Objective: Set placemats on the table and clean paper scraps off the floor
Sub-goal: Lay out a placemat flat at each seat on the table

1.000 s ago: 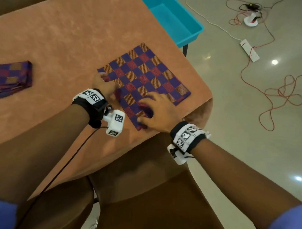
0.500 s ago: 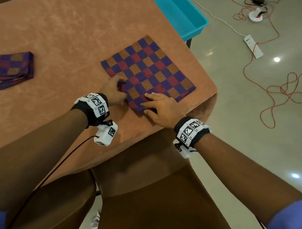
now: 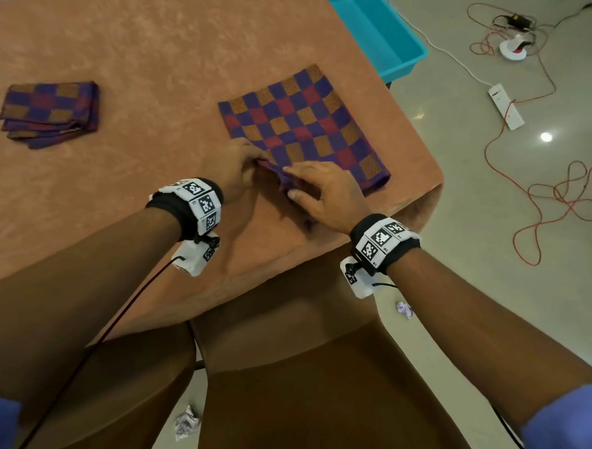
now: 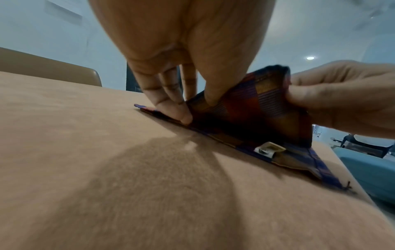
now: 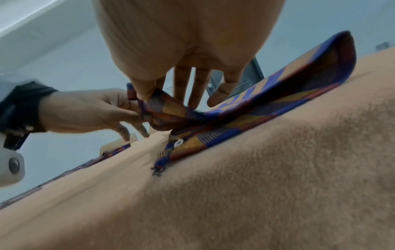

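Here the near corner of the checked placemat (image 3: 304,130) is pinched and lifted by the right hand (image 3: 323,193) and left hand (image 3: 239,171), just beside each other. Unevenly pulled, it could be dragged over the table (image 3: 147,44) edge beyond the right hand. Purple, red and orange squares are shown.

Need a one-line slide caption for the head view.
Both hands pinch the near corner of a checkered purple-orange cloth placemat on the tan table.
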`<move>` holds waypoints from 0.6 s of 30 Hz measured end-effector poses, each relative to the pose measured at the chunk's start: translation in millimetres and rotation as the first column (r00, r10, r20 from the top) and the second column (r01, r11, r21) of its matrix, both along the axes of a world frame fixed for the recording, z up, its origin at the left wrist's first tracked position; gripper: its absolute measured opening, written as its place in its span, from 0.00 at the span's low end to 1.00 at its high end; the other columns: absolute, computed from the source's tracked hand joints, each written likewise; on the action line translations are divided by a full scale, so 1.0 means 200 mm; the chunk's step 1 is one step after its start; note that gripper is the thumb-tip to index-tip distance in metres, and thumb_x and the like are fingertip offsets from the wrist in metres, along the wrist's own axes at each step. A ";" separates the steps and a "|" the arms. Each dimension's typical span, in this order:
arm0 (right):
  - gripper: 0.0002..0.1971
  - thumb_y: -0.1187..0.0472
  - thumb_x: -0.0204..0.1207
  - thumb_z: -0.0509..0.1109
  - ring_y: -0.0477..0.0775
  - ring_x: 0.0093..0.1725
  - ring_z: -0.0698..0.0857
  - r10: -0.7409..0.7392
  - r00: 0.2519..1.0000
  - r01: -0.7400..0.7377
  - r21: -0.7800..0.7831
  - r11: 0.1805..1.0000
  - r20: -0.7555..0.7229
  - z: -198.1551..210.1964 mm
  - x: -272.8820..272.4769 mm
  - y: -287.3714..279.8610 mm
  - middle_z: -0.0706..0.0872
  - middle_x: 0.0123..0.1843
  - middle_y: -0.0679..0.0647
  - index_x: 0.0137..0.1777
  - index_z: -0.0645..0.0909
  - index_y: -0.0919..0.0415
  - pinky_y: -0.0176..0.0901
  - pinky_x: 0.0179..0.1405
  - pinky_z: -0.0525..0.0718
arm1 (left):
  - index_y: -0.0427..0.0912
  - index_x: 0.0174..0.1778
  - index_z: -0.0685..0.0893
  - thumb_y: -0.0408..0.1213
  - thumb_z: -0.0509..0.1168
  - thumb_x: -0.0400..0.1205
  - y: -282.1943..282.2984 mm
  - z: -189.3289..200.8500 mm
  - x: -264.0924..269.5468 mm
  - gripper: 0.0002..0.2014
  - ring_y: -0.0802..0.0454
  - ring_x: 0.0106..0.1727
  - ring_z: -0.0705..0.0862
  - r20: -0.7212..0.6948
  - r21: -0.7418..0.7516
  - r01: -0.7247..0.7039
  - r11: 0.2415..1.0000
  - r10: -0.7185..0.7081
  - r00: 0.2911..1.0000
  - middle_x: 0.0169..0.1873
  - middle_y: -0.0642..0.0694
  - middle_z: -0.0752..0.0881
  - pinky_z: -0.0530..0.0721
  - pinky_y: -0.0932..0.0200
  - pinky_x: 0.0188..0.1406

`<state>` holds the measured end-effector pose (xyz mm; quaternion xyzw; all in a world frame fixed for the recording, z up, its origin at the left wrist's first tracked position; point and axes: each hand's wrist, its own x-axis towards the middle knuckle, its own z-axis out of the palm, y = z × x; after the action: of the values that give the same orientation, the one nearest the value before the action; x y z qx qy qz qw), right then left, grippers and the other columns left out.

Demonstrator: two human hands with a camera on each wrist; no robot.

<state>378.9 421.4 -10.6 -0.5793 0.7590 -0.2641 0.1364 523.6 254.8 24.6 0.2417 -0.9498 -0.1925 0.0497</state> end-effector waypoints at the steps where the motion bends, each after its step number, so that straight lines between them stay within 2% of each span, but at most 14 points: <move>1: 0.28 0.41 0.74 0.66 0.52 0.71 0.77 0.014 0.999 -0.012 0.039 0.999 -0.040 0.00 0.01 0.00 0.80 0.73 0.47 0.74 0.74 0.44 0.62 0.62 0.79 | 0.39 0.59 0.88 0.29 0.62 0.80 -0.02 0.01 0.04 0.14 0.37 0.56 0.83 -0.029 -0.011 -0.004 1.000 0.004 1.000 0.56 0.36 0.86 0.77 0.52 0.49; 3: 0.32 0.43 0.71 0.69 0.53 0.76 0.74 0.034 0.995 -0.026 0.087 0.996 -0.097 0.00 0.05 -0.02 0.77 0.76 0.48 0.77 0.71 0.44 0.64 0.67 0.76 | 0.38 0.58 0.88 0.29 0.62 0.80 -0.06 0.03 0.15 0.14 0.35 0.56 0.84 -0.082 -0.030 -0.024 0.999 0.021 0.996 0.56 0.36 0.86 0.79 0.49 0.50; 7: 0.27 0.49 0.74 0.71 0.53 0.78 0.72 0.056 0.990 -0.044 0.094 0.995 -0.129 0.05 0.19 -0.07 0.77 0.77 0.49 0.75 0.75 0.47 0.61 0.68 0.72 | 0.35 0.57 0.87 0.28 0.62 0.80 -0.17 0.05 0.45 0.13 0.35 0.56 0.84 -0.046 -0.070 -0.121 0.990 0.118 0.992 0.58 0.37 0.85 0.81 0.47 0.52; 10: 0.26 0.44 0.73 0.70 0.54 0.76 0.73 0.152 0.982 -0.138 0.119 0.983 -0.116 0.06 0.30 -0.11 0.78 0.76 0.49 0.72 0.78 0.47 0.61 0.66 0.73 | 0.32 0.55 0.88 0.29 0.60 0.79 -0.18 0.07 0.71 0.14 0.33 0.56 0.84 0.039 -0.103 -0.145 0.984 0.149 0.988 0.59 0.35 0.85 0.80 0.48 0.54; 13: 0.26 0.42 0.73 0.68 0.55 0.71 0.76 0.189 0.978 -0.180 0.097 0.979 -0.086 0.05 0.37 -0.13 0.81 0.72 0.50 0.71 0.79 0.48 0.62 0.63 0.79 | 0.29 0.55 0.88 0.34 0.54 0.76 -0.17 0.07 0.98 0.21 0.31 0.56 0.85 0.126 -0.049 -0.180 0.982 0.185 0.975 0.60 0.32 0.85 0.81 0.45 0.55; 16: 0.24 0.51 0.69 0.68 0.56 0.67 0.79 0.134 0.987 -0.131 0.037 0.991 -0.094 0.05 0.37 -0.12 0.83 0.69 0.51 0.68 0.81 0.50 0.60 0.62 0.81 | 0.31 0.57 0.88 0.30 0.59 0.81 -0.19 0.05 1.20 0.15 0.31 0.58 0.84 0.214 -0.059 -0.262 0.963 0.269 0.939 0.63 0.34 0.84 0.81 0.44 0.56; 18: 0.27 0.58 0.63 0.69 0.58 0.66 0.80 0.095 0.994 -0.095 -0.004 0.995 -0.055 0.05 0.34 -0.09 0.84 0.68 0.54 0.66 0.83 0.54 0.58 0.67 0.79 | 0.32 0.58 0.88 0.24 0.64 0.77 -0.21 0.03 1.28 0.15 0.33 0.60 0.83 0.255 -0.067 -0.270 0.961 0.278 0.926 0.63 0.34 0.84 0.80 0.44 0.61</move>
<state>447.5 403.3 0.3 -0.6221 0.7331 -0.2440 0.1262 779.8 213.2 29.8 0.3944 -0.9077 -0.1353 -0.0462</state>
